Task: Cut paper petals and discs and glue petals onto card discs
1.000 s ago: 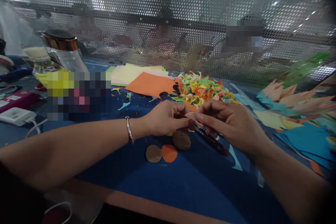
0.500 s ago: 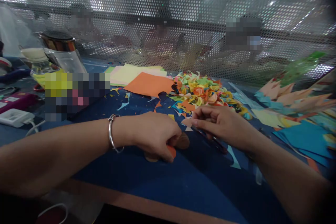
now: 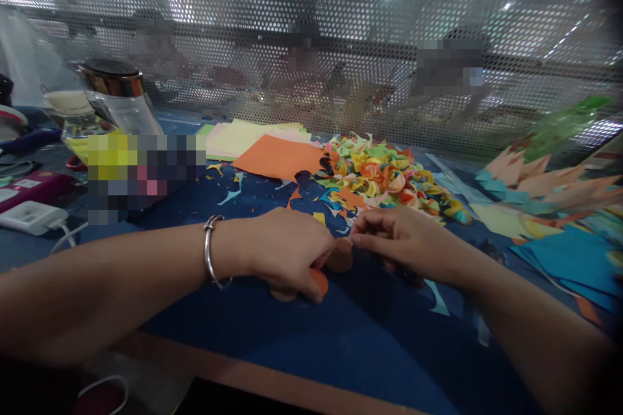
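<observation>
Wears a thin, shiny silver bangle (image 3: 209,256) behind the left hand (image 3: 292,253), narrow and rounded, bearing a small coil-like bump near its top (too small to make out properly). Has slim forearms, bare like the right hand (image 3: 406,240). Shows something near-black, perhaps clothing (image 3: 34,382), at lower left, outside the near edge of the desk (image 3: 219,363), deeply shadowed.

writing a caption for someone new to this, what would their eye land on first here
Probably the heap of many-coloured paper scraps, bright on the blue surface just beyond the right hand. The big orange sheet lies left of it, by a stack of pale sheets. Nearer the viewer, the left hand, with a silver bracelet at its wrist, partly covers a small orange disc.
</observation>
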`<action>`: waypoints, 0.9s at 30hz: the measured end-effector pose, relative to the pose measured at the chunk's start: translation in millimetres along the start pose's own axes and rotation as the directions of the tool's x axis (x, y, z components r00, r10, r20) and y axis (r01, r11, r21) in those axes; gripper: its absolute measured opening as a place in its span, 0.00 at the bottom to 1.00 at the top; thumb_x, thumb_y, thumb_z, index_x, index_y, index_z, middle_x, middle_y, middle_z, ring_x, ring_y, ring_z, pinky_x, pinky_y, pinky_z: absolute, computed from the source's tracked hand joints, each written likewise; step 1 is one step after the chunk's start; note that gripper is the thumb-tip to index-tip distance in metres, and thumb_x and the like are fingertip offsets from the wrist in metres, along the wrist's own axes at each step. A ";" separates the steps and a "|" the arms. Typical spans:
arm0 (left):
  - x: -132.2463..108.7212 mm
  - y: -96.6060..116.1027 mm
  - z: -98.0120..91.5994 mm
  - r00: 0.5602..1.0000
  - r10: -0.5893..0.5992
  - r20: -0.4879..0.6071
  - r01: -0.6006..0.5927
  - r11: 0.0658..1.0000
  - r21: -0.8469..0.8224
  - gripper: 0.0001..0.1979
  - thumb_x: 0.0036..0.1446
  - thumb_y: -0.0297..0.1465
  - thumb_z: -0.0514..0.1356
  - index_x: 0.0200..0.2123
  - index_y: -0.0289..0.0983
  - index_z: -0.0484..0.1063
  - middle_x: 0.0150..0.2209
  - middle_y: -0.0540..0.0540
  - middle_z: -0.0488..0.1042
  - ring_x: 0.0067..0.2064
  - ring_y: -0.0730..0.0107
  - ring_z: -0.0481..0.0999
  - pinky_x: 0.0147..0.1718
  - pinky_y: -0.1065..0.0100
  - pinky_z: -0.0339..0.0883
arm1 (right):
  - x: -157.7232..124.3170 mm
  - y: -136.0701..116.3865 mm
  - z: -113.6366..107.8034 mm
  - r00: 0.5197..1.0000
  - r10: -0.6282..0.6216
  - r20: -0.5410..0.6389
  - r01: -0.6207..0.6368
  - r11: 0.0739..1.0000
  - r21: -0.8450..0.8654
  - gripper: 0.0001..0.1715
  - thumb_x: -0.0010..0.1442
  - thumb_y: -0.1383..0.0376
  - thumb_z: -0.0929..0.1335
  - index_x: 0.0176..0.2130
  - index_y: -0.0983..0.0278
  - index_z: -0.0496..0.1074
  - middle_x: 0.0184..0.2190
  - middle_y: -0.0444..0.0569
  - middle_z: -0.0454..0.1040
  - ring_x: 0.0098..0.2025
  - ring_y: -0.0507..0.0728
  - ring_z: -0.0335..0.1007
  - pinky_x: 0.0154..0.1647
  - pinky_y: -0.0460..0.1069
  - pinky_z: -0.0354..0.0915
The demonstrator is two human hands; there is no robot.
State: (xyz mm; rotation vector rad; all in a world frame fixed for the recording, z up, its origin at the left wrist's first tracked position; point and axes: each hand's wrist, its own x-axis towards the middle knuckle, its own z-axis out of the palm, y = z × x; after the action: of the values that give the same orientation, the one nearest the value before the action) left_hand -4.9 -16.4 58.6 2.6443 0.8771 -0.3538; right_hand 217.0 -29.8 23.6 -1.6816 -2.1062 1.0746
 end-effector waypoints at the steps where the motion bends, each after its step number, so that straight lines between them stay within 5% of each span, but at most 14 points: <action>1: 0.8 -0.4 0.2 1.000 -0.001 0.010 0.001 1.000 -0.007 0.15 0.54 0.42 0.69 0.36 0.37 0.75 0.39 0.45 0.80 0.37 0.64 0.74 0.27 0.66 0.53 | 0.2 -0.3 0.7 1.000 -0.019 0.001 0.019 1.000 -0.022 0.17 0.63 0.51 0.67 0.32 0.60 0.70 0.13 0.38 0.66 0.09 0.48 0.56 0.08 0.43 0.53; 6: 5.8 -5.3 1.0 0.995 0.090 0.033 -0.085 0.986 -0.146 0.10 0.51 0.33 0.70 0.34 0.37 0.73 0.34 0.49 0.77 0.32 0.70 0.70 0.27 0.68 0.53 | 3.6 0.0 3.6 0.992 -0.122 -0.017 0.119 0.985 -0.129 0.14 0.63 0.56 0.67 0.30 0.61 0.71 0.15 0.40 0.68 0.14 0.50 0.65 0.15 0.44 0.57; 10: 12.0 -14.1 1.3 0.990 0.133 0.042 -0.107 0.916 -0.387 0.10 0.49 0.25 0.69 0.36 0.36 0.72 0.32 0.52 0.75 0.30 0.73 0.71 0.29 0.70 0.58 | 6.1 -0.7 3.1 0.996 -0.088 0.007 0.088 0.980 -0.179 0.11 0.61 0.58 0.68 0.31 0.61 0.73 0.16 0.41 0.68 0.18 0.52 0.68 0.21 0.46 0.60; 14: 23.1 -26.6 4.2 0.988 0.150 -0.047 -0.134 0.648 -0.750 0.06 0.54 0.26 0.68 0.35 0.34 0.74 0.29 0.51 0.76 0.31 0.74 0.74 0.35 0.70 0.65 | 5.3 -1.2 0.6 0.990 -0.126 -0.063 0.104 0.954 -0.281 0.12 0.62 0.59 0.66 0.33 0.62 0.75 0.18 0.43 0.70 0.19 0.53 0.67 0.22 0.47 0.59; 17: 32.8 -34.5 9.9 0.986 -0.006 -0.168 -0.150 0.419 -0.895 0.11 0.51 0.32 0.72 0.32 0.33 0.75 0.28 0.51 0.76 0.28 0.76 0.71 0.32 0.69 0.64 | 3.3 0.0 0.5 0.949 -0.249 -0.193 0.182 0.933 -0.309 0.13 0.62 0.58 0.65 0.35 0.62 0.76 0.21 0.44 0.74 0.21 0.53 0.69 0.23 0.48 0.61; 21: 41.6 -38.1 17.6 0.965 -0.188 -0.183 -0.149 0.181 -0.972 0.19 0.41 0.34 0.78 0.31 0.32 0.75 0.29 0.50 0.77 0.27 0.79 0.70 0.29 0.71 0.60 | -0.8 -0.5 3.6 0.849 -0.400 -0.345 0.298 0.902 -0.312 0.10 0.63 0.58 0.67 0.37 0.61 0.75 0.23 0.43 0.75 0.22 0.52 0.69 0.23 0.46 0.63; 27: 43.3 -32.9 19.8 0.984 -0.126 -0.125 -0.128 -0.017 -0.992 0.20 0.33 0.27 0.80 0.28 0.32 0.75 0.26 0.54 0.74 0.27 0.81 0.69 0.30 0.71 0.59 | -4.3 -2.4 7.5 0.715 -0.595 -0.366 0.403 0.779 -0.480 0.10 0.63 0.64 0.67 0.43 0.63 0.76 0.26 0.45 0.76 0.22 0.51 0.70 0.23 0.46 0.64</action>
State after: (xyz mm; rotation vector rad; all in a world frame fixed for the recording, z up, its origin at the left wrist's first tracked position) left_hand 6.0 23.8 18.5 1.1776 0.6924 0.4725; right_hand 212.1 -36.8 21.0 -1.1773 -2.2680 0.0481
